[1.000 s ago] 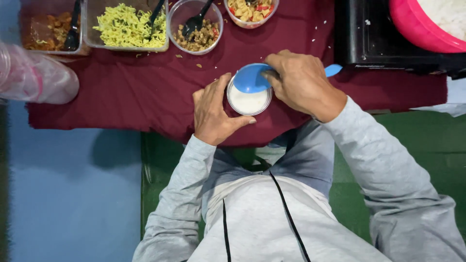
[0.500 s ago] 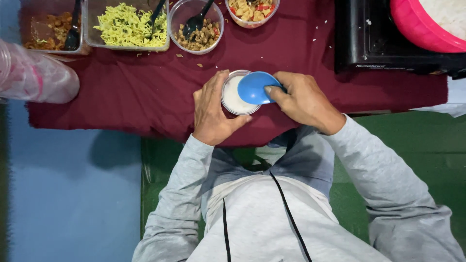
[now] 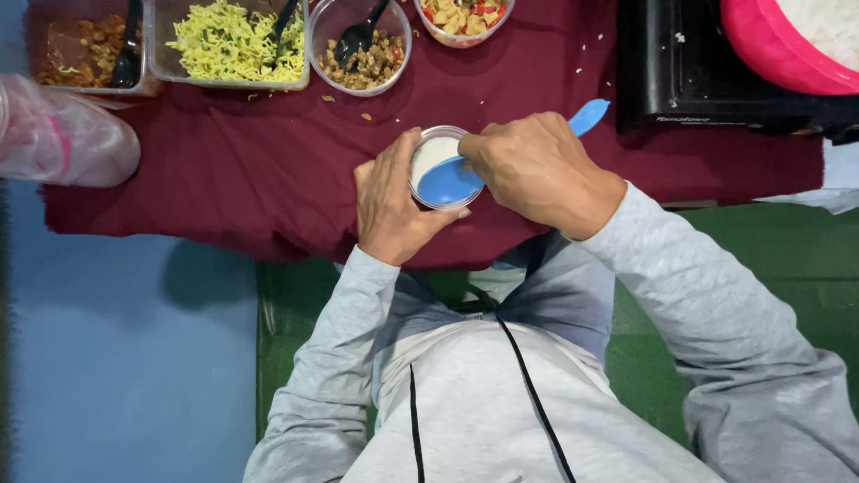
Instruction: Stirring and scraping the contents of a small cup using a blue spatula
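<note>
Dark red cloth point(image 3: 250, 161) covered the table. Right hand point(image 3: 537, 170) fingers were closed tight on the blue spoon point(image 3: 447, 182), and left hand point(image 3: 391, 207) fingers curled around the small cup point(image 3: 429, 152) of white rice. A moment before, the spoon was up over the rim; now its bowl pressed down inside. Food tubs point(image 3: 358, 63) sat behind, a pink bowl point(image 3: 761, 54) far right.

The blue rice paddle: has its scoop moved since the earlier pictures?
Yes. The blue rice paddle has dropped toward the near rim of the small round cup, away from the bowls of food at the cloth's far edge.
</note>
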